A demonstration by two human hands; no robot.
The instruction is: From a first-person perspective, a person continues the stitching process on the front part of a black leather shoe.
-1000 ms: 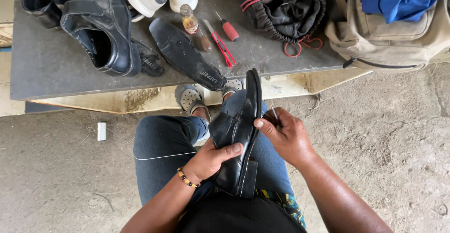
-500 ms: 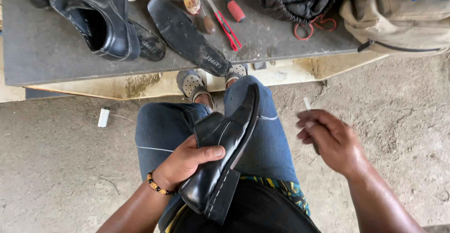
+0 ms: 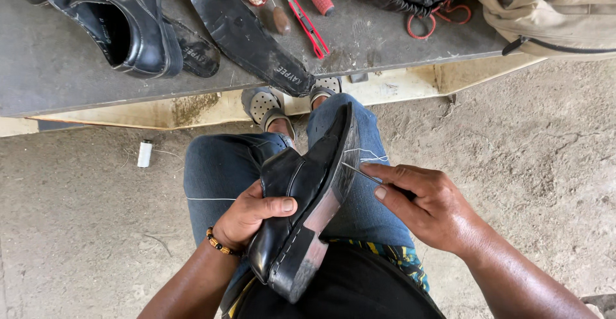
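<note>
The left hand (image 3: 250,213) is clamped around a black shoe (image 3: 301,210) lying tilted on the person's lap, sole turned right. The right hand (image 3: 427,207) pinches a thin needle (image 3: 359,172) at the sole's edge (image 3: 333,184), white thread (image 3: 372,159) trailing. Stitching looks underway; how much remains cannot be told.

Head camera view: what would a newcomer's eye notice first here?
First, the black shoe on the lap at the centre, tipped on its side and gripped by the left hand. The right hand presses a thin metal needle to its sole edge, with white thread there. Above, the grey bench holds another black shoe and a loose sole.
</note>
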